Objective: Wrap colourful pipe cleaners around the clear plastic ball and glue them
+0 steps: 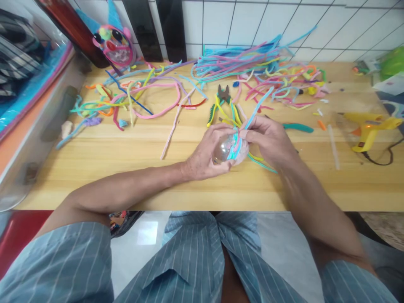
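Note:
My left hand [210, 153] is wrapped round a clear plastic ball [222, 150], which has blue and pink fuzzy strips across its middle. Pinched in my right hand [268, 136] is a light blue pipe cleaner [259, 107], whose free end sticks up and to the right. Its other end runs down to the strips on the ball. Just behind the ball lie pliers [223, 94] with yellow and green handles. More yellow and teal strips show from under the ball; my fingers hide part of its surface.
Bundled pipe cleaners [236, 61] lie by the tiled wall, with loose bent ones [158, 113] at left. A yellow glue gun [368, 130] and a glue stick [333, 147] are at right. A decorated ball with blue cones [118, 52] stands back left, near a plastic bin [38, 122].

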Tool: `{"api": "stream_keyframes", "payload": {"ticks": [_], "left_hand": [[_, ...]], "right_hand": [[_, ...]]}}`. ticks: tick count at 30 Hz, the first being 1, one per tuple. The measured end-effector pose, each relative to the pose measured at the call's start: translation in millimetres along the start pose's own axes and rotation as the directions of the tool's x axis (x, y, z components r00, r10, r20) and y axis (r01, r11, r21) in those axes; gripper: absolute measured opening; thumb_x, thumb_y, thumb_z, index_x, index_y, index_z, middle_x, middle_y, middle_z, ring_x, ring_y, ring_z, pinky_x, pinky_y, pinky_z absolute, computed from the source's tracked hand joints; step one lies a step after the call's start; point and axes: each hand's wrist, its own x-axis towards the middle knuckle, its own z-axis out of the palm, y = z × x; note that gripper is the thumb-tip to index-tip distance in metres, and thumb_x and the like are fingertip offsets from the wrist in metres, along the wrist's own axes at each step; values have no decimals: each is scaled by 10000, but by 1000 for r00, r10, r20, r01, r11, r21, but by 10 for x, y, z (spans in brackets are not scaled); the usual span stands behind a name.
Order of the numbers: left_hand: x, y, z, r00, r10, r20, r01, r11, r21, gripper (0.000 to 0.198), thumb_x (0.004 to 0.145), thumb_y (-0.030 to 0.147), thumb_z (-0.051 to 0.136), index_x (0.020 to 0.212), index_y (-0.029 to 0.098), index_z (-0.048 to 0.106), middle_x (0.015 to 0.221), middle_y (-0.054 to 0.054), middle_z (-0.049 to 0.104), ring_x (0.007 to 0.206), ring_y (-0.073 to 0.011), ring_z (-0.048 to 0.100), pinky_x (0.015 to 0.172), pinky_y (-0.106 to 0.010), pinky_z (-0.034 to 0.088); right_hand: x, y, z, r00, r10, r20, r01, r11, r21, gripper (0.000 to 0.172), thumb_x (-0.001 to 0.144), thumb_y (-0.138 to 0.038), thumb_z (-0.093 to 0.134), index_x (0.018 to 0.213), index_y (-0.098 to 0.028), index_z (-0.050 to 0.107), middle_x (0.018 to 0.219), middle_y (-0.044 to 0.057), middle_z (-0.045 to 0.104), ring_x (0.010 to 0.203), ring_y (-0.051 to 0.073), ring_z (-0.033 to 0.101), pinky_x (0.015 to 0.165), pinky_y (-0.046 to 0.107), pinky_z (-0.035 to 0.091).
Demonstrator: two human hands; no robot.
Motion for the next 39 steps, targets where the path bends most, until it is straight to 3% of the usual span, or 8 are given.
{"api": "stream_keyframes", "payload": {"ticks": [9, 19, 26, 35, 39], "left_hand": [[15, -11, -20, 1000, -24, -9, 24, 999, 32, 714, 1010, 525, 763, 1604, 254, 475, 1525, -168, 596, 1481, -339, 571, 1277, -593, 521], [19, -8, -45, 999, -34, 39, 32, 998, 53, 707, 1039, 584, 701, 1632, 299, 444, 1554, -167, 594, 1507, -340, 567, 1287, -643, 511], [42, 21, -63, 999, -5, 52, 1, 997, 74, 744, 1003, 528, 722, 1646, 286, 438, 1529, -170, 573, 1476, -357, 563, 1266, -633, 528], [60, 45, -142, 987, 45, 153, -67, 987, 145, 746, 1010, 544, 721, 1674, 307, 478, 1495, -155, 500, 1454, -381, 556, 1234, -621, 584], [66, 35, -171, 983, -2, 184, -27, 988, 153, 719, 990, 555, 739, 1642, 355, 515, 1504, -164, 507, 1461, -389, 552, 1224, -653, 588]], "right_hand": [[-27, -19, -53, 998, -60, -31, 59, 997, -44, 401, 823, -577, 975, 837, -259, 730, 751, -30, 651, 701, 142, 564, 654, 312, 526], [-42, 16, -23, 999, -18, -29, 16, 998, -64, 333, 873, -536, 937, 878, -279, 726, 808, -8, 649, 742, 180, 580, 691, 361, 518], [-11, 25, -7, 1000, -6, -30, 5, 999, -33, 408, 793, -596, 979, 828, -277, 727, 763, -13, 664, 718, 180, 589, 647, 348, 513], [13, 106, -20, 999, 40, -5, -40, 999, 23, 329, 831, -503, 967, 834, -264, 740, 789, -8, 663, 707, 165, 574, 643, 340, 517], [14, 116, 7, 999, 44, -7, -44, 998, 53, 340, 817, -513, 977, 838, -273, 737, 806, -7, 686, 739, 178, 606, 666, 344, 542]]}}
